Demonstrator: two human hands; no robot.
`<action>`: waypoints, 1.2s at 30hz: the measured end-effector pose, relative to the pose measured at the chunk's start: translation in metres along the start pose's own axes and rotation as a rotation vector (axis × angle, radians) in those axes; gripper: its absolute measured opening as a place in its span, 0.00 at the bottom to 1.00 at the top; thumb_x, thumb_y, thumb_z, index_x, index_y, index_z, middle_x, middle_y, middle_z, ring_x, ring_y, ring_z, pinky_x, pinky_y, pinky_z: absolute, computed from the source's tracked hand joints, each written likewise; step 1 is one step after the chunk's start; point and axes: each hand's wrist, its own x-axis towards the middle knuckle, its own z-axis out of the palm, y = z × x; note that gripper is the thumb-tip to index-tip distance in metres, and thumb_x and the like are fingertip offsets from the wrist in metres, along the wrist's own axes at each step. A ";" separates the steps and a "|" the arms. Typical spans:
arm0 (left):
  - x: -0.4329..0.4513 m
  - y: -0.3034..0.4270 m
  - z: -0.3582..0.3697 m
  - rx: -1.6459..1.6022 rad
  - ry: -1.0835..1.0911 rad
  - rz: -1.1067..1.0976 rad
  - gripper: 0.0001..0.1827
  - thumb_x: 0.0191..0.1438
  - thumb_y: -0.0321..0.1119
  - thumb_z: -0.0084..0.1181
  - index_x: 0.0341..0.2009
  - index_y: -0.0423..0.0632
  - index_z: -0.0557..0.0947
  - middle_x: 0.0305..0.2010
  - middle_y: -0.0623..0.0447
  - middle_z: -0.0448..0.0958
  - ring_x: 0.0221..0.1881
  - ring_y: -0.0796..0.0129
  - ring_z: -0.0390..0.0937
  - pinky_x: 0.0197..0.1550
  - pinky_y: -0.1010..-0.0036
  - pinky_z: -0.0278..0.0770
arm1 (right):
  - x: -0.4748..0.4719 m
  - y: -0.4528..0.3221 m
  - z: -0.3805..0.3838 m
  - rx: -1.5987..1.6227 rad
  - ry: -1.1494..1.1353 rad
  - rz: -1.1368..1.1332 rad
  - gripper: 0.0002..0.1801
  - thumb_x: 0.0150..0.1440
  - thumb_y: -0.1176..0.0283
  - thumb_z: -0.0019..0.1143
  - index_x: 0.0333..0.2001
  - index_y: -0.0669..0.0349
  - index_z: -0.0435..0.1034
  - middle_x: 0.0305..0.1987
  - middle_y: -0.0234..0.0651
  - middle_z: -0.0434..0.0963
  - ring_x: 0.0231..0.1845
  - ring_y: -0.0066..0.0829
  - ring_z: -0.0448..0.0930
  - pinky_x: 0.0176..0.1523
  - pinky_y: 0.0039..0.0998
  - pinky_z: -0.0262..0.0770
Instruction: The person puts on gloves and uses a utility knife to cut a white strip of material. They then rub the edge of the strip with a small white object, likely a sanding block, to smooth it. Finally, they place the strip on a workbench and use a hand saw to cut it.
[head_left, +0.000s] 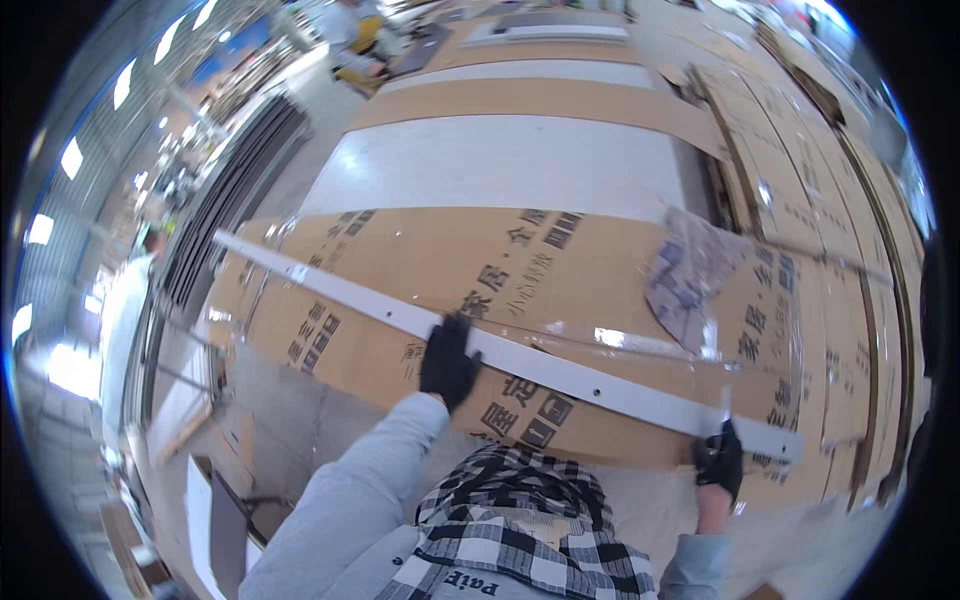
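A long white strip with several small holes lies slantwise across a taped cardboard package in front of me. My left hand, in a black glove, lies across the strip near its middle and holds it against the package. Its fingertips reach the strip's far edge, and the thumb is spread to the right. My right hand, also gloved in black, is at the strip's near edge towards the right end. A thin, pale tool sticks up from its fist; blur hides what kind it is.
Crumpled clear plastic film lies on the package's right part. White panels and cardboard sheets extend beyond. Long cartons are stacked at right, dark panels at left. Another person is at the far left.
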 end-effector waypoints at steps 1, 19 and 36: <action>-0.006 -0.031 -0.001 0.028 0.038 -0.138 0.34 0.55 0.47 0.42 0.62 0.43 0.55 0.66 0.40 0.49 0.67 0.51 0.46 0.66 0.57 0.41 | 0.003 -0.027 0.000 -0.052 -0.284 0.051 0.32 0.42 0.63 0.63 0.52 0.59 0.64 0.48 0.42 0.69 0.47 0.42 0.71 0.50 0.34 0.69; -0.072 -0.030 -0.042 -2.113 0.467 -1.113 0.19 0.51 0.46 0.55 0.38 0.43 0.74 0.30 0.49 0.75 0.32 0.63 0.75 0.35 0.67 0.76 | -0.061 -0.121 -0.013 -0.239 -0.737 -0.567 0.37 0.35 0.49 0.66 0.46 0.61 0.67 0.37 0.48 0.71 0.40 0.47 0.73 0.40 0.42 0.72; -0.312 -0.227 -0.210 -2.119 1.129 -0.955 0.12 0.52 0.36 0.57 0.35 0.41 0.74 0.30 0.49 0.75 0.31 0.63 0.74 0.36 0.70 0.74 | -0.197 -0.298 0.065 -0.053 -0.423 -1.149 0.36 0.34 0.54 0.69 0.45 0.63 0.69 0.39 0.45 0.73 0.38 0.43 0.75 0.40 0.36 0.73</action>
